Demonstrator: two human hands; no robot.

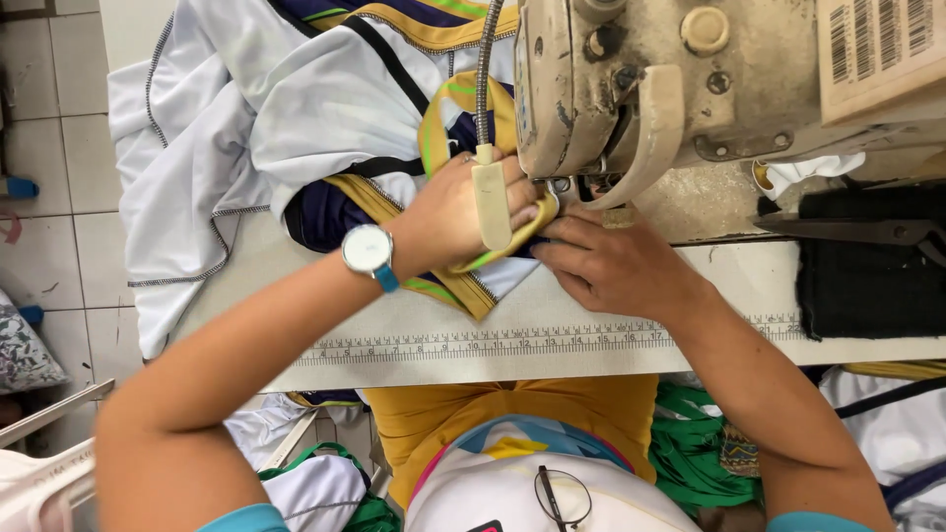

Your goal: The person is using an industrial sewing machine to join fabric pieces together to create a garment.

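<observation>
Both hands press one white, navy and yellow shirt (296,128) flat. Left hand (448,212) and right hand (611,261) pinch its yellow strip (493,258), which runs left to right under one sewing machine (670,89).

The white worktop (296,325) carries a sewing machine (690,89). Left of the machine lies bunched white, navy and yellow fabric (296,118); right of it, black cloth (857,286) under scissors (857,230).
</observation>
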